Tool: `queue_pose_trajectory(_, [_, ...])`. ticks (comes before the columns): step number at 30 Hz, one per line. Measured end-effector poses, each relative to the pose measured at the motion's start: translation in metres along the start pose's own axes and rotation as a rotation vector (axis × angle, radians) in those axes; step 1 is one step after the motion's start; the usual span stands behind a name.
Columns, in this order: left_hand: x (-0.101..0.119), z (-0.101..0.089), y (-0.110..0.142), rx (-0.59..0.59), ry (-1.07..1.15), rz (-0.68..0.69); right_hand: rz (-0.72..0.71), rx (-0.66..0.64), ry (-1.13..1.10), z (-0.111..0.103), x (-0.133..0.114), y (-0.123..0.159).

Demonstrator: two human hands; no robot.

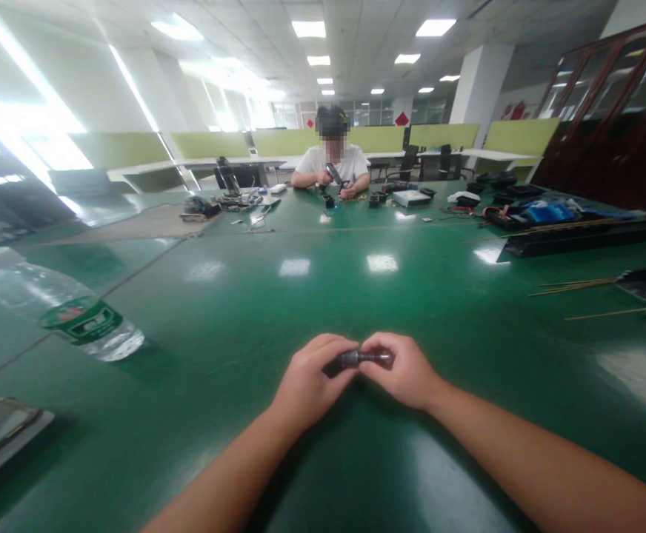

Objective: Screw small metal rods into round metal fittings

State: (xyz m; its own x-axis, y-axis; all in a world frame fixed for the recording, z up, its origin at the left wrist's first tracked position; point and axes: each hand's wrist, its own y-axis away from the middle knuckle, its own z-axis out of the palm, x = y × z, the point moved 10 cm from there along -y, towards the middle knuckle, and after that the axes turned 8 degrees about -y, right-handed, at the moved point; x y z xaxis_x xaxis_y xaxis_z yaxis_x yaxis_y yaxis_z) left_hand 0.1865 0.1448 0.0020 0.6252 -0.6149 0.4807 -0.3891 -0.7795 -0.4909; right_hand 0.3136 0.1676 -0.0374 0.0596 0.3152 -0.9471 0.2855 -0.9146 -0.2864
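Your left hand (307, 381) and right hand (412, 374) are near each other above the green tabletop (323, 300), the fingers of both pinching a dark cylindrical piece (350, 359). The piece lies between them, its long axis running crosswise, one end toward the left fingers and the other toward the right. Well left of your fingers, a clear bottle (39, 285) bears a green label (81, 320); its pale print is too blurred to read.

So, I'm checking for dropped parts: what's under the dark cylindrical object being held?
Glossy green tabletop shows nearby; directly beneath, the dark cylindrical object, left hand and right hand cover it.
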Motion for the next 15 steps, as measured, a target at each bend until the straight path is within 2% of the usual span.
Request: queue_pose_trajectory(15, [-0.0002,-0.0006,0.0022,0.002,0.006,0.000,-0.021,-0.001,0.076,-0.0019,-0.0035,-0.0011])
